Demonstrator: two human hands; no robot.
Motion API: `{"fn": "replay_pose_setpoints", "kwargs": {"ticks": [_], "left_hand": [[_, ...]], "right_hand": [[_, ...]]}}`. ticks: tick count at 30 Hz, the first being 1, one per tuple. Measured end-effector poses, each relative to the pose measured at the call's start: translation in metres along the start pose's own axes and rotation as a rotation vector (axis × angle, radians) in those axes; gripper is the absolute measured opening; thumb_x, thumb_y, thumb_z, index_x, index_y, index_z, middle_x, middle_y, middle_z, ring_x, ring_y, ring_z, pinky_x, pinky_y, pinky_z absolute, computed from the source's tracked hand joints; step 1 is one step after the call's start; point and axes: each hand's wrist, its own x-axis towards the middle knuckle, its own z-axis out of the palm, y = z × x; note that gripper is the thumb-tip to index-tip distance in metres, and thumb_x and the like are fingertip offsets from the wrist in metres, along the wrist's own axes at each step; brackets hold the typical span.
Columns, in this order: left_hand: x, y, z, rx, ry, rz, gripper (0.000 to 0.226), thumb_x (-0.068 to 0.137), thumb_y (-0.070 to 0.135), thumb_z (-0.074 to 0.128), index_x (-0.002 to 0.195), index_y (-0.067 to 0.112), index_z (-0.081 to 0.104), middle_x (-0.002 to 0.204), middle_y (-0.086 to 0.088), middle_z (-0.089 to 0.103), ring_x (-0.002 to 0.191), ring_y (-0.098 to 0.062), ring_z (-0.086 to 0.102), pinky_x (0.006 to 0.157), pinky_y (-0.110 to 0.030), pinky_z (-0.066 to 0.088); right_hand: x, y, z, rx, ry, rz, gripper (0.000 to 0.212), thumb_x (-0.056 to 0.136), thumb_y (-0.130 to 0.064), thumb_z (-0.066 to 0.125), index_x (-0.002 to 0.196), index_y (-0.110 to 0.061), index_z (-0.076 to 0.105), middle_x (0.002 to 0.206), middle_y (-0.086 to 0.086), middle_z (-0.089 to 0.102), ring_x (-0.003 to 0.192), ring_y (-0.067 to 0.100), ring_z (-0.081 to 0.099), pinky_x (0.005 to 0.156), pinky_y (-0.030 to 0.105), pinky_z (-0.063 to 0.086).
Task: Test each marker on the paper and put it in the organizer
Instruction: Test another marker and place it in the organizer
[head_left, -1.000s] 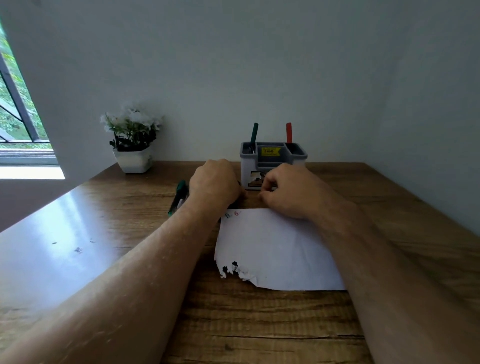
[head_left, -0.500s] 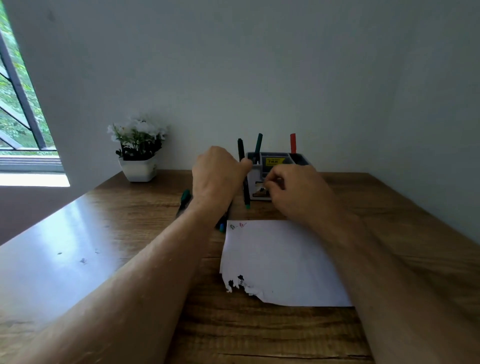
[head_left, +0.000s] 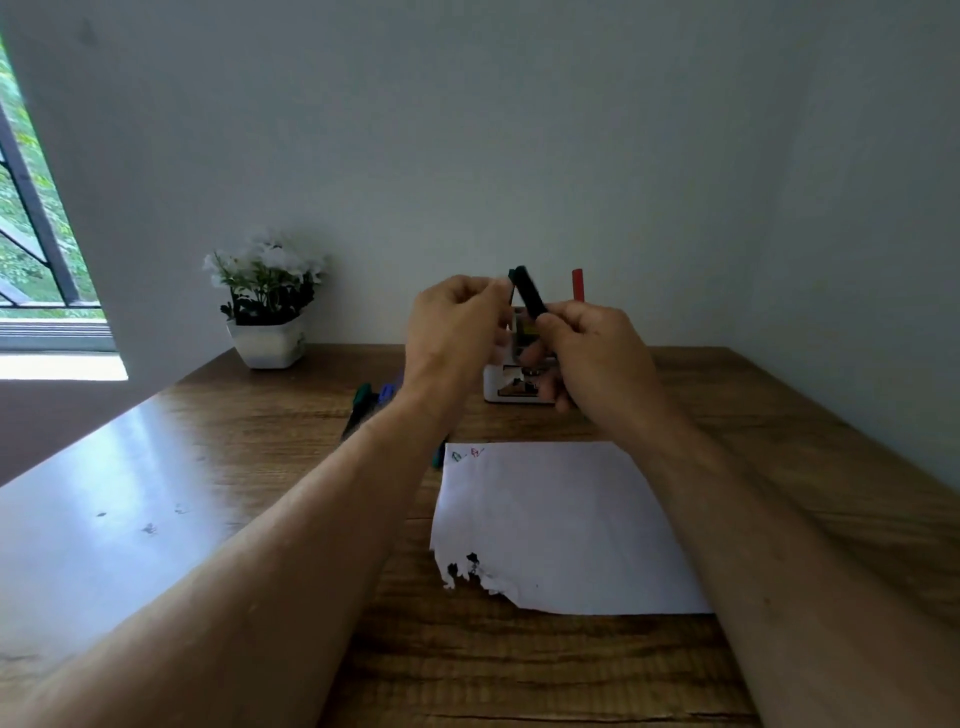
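Observation:
My right hand (head_left: 592, 353) grips the lower part of a black marker (head_left: 530, 296), which is tilted in the air in front of the organizer. My left hand (head_left: 457, 327) pinches at the marker's upper end; blur hides the exact contact. The grey and white organizer (head_left: 496, 387) stands behind my hands, mostly hidden, and a red marker (head_left: 577, 285) sticks up from it. The white paper (head_left: 561, 525) lies in front of me, with small green and red scribbles (head_left: 467, 453) at its top left corner. A green marker (head_left: 361, 401) and a blue marker (head_left: 386, 392) lie on the table beside my left forearm.
A white pot of white flowers (head_left: 267, 312) stands at the back left of the wooden table (head_left: 260, 441). The grey wall runs right behind the organizer and along the right side. A window is at the far left. The paper's lower left edge is torn.
My left hand lifted the black marker off the table. Both hands rose in front of the organizer, and my right hand took hold of the marker's lower part.

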Motion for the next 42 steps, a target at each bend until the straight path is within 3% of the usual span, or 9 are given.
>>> {"fn": "replay_pose_setpoints", "kwargs": {"ticks": [7,17,24,29,32,34,37,39,42], "left_hand": [[0.003,-0.003,-0.002,-0.238,-0.08,-0.131,0.011,0.089,0.017,0.071,0.093,0.006,0.072,0.07,-0.004,0.072,0.063,-0.011,0.066,0.061,-0.02,0.056],[-0.002,-0.002,0.004,-0.195,-0.064,-0.178,0.027,0.097,0.032,0.06,0.085,0.008,0.066,0.076,-0.005,0.074,0.059,-0.008,0.068,0.056,-0.02,0.053],[0.001,0.0,0.003,-0.255,-0.042,-0.178,0.029,0.097,0.032,0.06,0.092,0.004,0.067,0.091,-0.014,0.075,0.073,-0.016,0.072,0.064,-0.023,0.057],[0.005,0.004,0.0,-0.321,0.06,-0.128,0.024,0.1,0.024,0.055,0.084,0.007,0.064,0.082,-0.009,0.074,0.07,-0.015,0.071,0.064,-0.023,0.058],[0.009,0.006,-0.007,-0.309,0.16,-0.157,0.018,0.099,0.017,0.056,0.085,0.011,0.065,0.08,-0.008,0.071,0.066,-0.013,0.067,0.062,-0.023,0.057],[0.012,0.007,-0.011,-0.284,0.147,-0.181,0.015,0.1,0.013,0.052,0.099,0.011,0.067,0.082,-0.006,0.068,0.069,-0.013,0.064,0.061,-0.022,0.055],[0.012,0.009,-0.012,0.088,-0.042,-0.191,0.031,0.101,0.001,0.039,0.119,0.005,0.065,0.095,-0.004,0.065,0.085,-0.013,0.061,0.075,-0.025,0.05],[0.002,0.017,-0.017,0.726,-0.333,-0.179,0.033,0.1,0.0,0.038,0.121,0.003,0.064,0.118,-0.002,0.062,0.111,-0.018,0.058,0.092,-0.024,0.043],[-0.003,0.018,-0.026,0.978,-0.692,-0.179,0.033,0.097,0.0,0.039,0.111,0.014,0.065,0.082,0.002,0.052,0.071,-0.021,0.053,0.059,-0.03,0.046]], "right_hand": [[-0.001,0.004,-0.003,-0.239,0.032,-0.117,0.017,0.095,-0.027,0.06,0.092,-0.017,0.073,0.067,-0.01,0.064,0.053,-0.008,0.056,0.044,0.006,0.037],[-0.003,0.003,0.001,-0.521,0.052,-0.185,0.033,0.102,-0.037,0.045,0.086,-0.019,0.069,0.062,-0.011,0.055,0.05,0.001,0.052,0.04,0.009,0.032],[-0.004,-0.004,-0.003,-0.482,0.075,-0.098,0.05,0.098,-0.051,0.046,0.067,-0.019,0.068,0.058,-0.005,0.06,0.049,0.003,0.054,0.044,0.016,0.032],[-0.008,-0.007,-0.003,-0.438,0.071,-0.04,0.054,0.099,-0.051,0.042,0.07,-0.015,0.07,0.06,-0.008,0.059,0.053,0.002,0.053,0.048,0.017,0.032],[-0.004,-0.009,-0.002,-0.143,0.092,0.143,0.041,0.101,-0.035,0.044,0.078,-0.014,0.072,0.059,-0.009,0.053,0.053,0.006,0.047,0.05,0.022,0.032],[-0.004,-0.011,-0.002,0.123,0.066,0.238,0.03,0.1,-0.025,0.045,0.094,-0.011,0.071,0.058,-0.001,0.052,0.045,0.01,0.043,0.042,0.023,0.033],[-0.008,-0.014,-0.003,0.294,0.01,0.231,0.019,0.099,-0.012,0.046,0.111,-0.019,0.059,0.066,0.01,0.061,0.041,0.015,0.046,0.037,0.024,0.038],[-0.011,-0.016,-0.002,0.325,0.003,0.208,0.021,0.098,-0.005,0.044,0.106,-0.017,0.058,0.074,0.013,0.065,0.04,0.015,0.05,0.037,0.025,0.043],[-0.014,-0.017,-0.002,0.429,-0.028,0.23,0.031,0.094,-0.001,0.036,0.097,-0.009,0.065,0.08,0.015,0.069,0.041,0.016,0.055,0.037,0.026,0.047]]}}
